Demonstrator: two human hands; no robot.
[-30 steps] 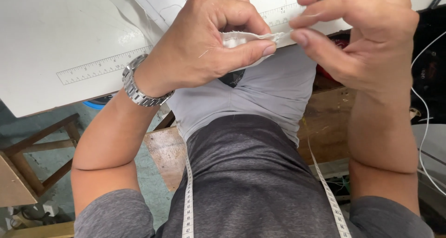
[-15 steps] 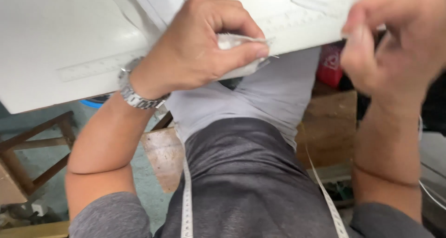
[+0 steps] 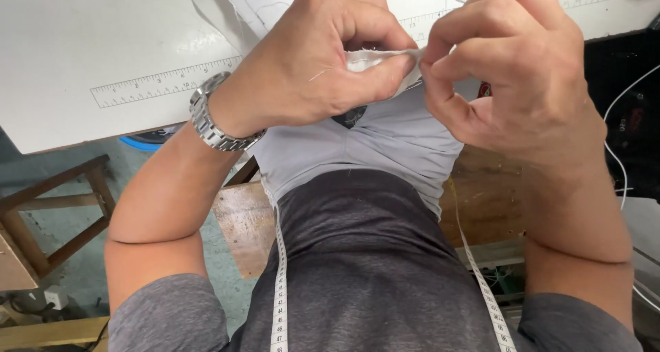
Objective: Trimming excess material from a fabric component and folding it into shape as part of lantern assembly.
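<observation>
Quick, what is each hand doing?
Left hand: closed, pinching the white cloth strip.
Right hand: closed, pinching the same strip's other end.

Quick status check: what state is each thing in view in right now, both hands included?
left hand: closed, pinching the white fabric strip
right hand: closed, pinching the same strip
white fabric strip: held between both hands, above the table edge
wristwatch: strapped on the left wrist
tape measure: draped around the neck, both ends hanging
white table: printed ruler strip facing up
</observation>
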